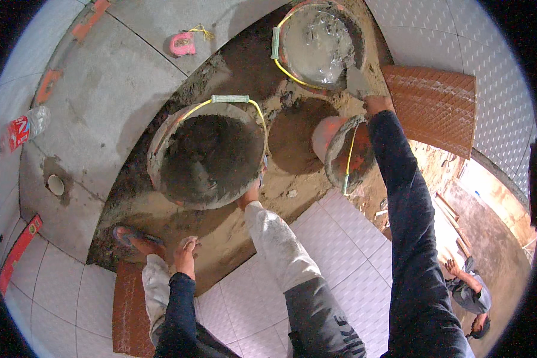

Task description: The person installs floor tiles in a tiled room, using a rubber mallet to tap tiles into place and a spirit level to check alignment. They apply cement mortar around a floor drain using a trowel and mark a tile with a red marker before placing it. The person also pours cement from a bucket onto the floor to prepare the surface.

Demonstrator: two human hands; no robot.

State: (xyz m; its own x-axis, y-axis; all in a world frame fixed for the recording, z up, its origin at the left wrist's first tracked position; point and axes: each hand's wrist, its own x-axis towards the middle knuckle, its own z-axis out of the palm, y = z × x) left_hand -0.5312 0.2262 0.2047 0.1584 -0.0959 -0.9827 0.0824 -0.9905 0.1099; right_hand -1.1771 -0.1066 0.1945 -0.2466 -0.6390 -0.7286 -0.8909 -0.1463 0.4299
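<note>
At the upper right my right hand (377, 105) is closed around the handle of a trowel (358, 82), whose grey blade reaches the rim of a bucket (282, 51) of wet grey cement slurry. My left hand (186, 258) hangs above the sandy ground, fingers loosely bent and apart, holding nothing. Ahead of it stands a wide bucket (154, 164) with dark mortar inside and a yellow handle. A smaller orange-and-grey bucket (327, 136) lies tilted below my right hand, its mouth smeared with cement.
A pink tape measure (182, 44) lies on grey floor tile. A plastic bottle (28, 128) and a red level (19, 253) are at left. Brown ribbed tiles (429, 107) lean at right. Pale laid tiles (346, 232) cover the near floor. Another person (472, 292) is at lower right.
</note>
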